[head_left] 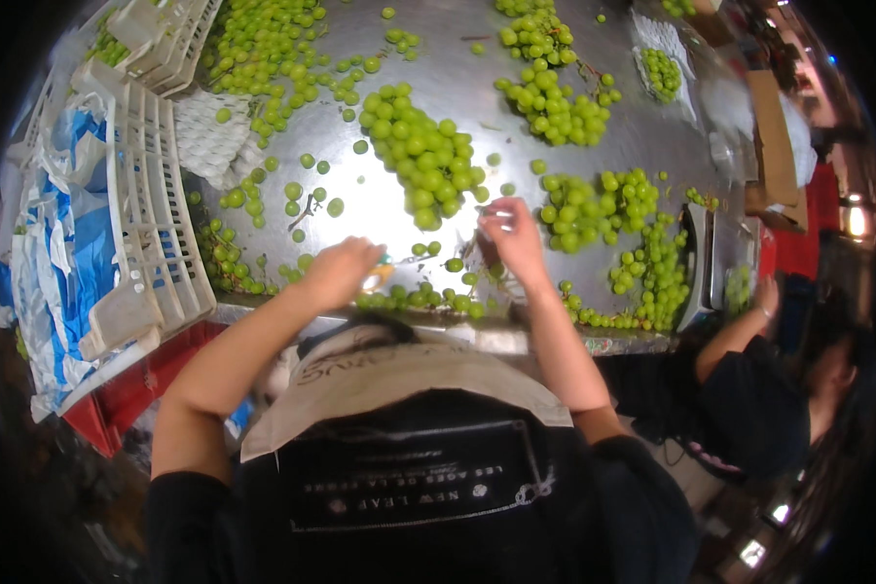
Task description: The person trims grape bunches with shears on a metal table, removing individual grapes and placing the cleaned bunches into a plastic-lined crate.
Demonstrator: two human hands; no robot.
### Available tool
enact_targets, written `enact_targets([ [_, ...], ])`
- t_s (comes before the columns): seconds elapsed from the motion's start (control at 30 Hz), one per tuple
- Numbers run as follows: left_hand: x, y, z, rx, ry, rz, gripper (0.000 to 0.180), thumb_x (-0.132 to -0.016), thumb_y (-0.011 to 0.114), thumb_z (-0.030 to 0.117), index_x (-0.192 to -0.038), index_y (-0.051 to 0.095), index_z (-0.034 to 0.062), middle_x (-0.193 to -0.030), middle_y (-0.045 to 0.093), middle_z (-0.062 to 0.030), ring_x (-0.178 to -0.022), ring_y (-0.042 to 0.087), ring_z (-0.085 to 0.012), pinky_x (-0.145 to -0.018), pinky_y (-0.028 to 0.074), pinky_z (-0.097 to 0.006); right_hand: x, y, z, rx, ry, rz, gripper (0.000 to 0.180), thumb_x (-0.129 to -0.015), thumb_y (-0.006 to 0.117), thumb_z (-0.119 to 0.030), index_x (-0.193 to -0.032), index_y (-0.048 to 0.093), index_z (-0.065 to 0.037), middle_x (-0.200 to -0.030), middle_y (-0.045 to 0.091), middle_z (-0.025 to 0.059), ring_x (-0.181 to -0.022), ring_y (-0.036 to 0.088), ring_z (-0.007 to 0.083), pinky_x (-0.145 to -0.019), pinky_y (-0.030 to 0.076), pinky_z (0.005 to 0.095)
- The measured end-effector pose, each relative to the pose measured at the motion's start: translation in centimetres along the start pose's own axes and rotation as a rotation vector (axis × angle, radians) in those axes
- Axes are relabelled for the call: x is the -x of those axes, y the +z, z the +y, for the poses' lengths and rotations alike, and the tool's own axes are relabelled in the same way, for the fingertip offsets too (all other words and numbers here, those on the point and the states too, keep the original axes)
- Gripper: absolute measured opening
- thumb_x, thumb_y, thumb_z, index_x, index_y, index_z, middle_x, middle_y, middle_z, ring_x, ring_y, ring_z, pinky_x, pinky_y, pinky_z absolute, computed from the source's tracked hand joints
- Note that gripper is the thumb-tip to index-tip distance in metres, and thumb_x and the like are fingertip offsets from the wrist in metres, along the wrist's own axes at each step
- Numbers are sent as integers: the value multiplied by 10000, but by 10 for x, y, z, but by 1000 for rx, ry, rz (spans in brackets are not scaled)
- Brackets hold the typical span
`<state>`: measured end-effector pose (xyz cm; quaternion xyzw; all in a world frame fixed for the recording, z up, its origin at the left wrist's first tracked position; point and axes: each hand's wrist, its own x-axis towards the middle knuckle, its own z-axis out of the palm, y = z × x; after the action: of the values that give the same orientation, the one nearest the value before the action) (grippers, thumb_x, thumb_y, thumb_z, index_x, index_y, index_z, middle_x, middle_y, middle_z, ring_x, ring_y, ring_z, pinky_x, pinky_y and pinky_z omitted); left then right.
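Closed round the handles of small scissors (377, 276), my left hand (344, 273) is low over the metal table near its front edge. The blades point right, toward a few loose green grapes. To the right, my right hand (513, 238) has thumb and fingers drawn together in a pinch; whatever is between them is too small and blurred to name. Just beyond both hands lies a large bunch of green grapes (420, 151), not touched by either. More bunches (574, 209) lie right of my right hand, and loose grapes (438, 300) line the front edge.
At the left stands a white plastic crate (161, 204) with blue and white wrapping (83, 229). White foam netting (214, 136) lies beside it. Many loose grapes (263, 49) cover the far left. A netted bunch (662, 76) is far right. Another person's hand (767, 295) is by a scale (708, 258).
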<state>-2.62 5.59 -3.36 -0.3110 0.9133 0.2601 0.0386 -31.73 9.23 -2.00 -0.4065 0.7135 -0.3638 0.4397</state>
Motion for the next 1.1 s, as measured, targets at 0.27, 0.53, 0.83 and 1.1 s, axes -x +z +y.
enact_targets([
  [0.27, 1, -41, 1, 141, -88, -28, 396, -698, 689, 120, -1073, 576, 60, -855, 610, -122, -813, 580, -254, -698, 479, -354, 2, 25, 17, -229, 45, -156, 194, -852, 532, -71, -1041, 537, -27, -737, 572, 37, -684, 550, 108, -610, 435, 246],
  [0.53, -10, -68, 51, 1014, -224, -288, 416, -764, 733, 168, -1122, 580, 21, -734, 586, 23, -643, 501, -52, -572, 403, -187, 5, 19, 6, 180, -197, 8, 189, -861, 533, -146, -1002, 586, -31, -736, 626, 120, -703, 613, 227, -650, 468, 332],
  [0.83, -43, -72, 77, 1534, -487, -286, 323, -850, 620, 197, -1097, 547, 2, -929, 642, -94, -809, 627, -146, -632, 527, -243, 11, 13, -21, 418, -274, 70, 148, -851, 498, -134, -899, 573, -16, -825, 607, 218, -798, 581, 391, -695, 450, 450],
  [1.1, -49, -82, 95, 1572, -605, -272, 368, -864, 590, 260, -1113, 522, -2, -969, 633, -134, -854, 640, -194, -638, 550, -280, 18, 16, -31, 431, -319, 114, 116, -834, 495, -97, -854, 562, -4, -784, 605, 227, -737, 587, 409, -656, 454, 477],
])
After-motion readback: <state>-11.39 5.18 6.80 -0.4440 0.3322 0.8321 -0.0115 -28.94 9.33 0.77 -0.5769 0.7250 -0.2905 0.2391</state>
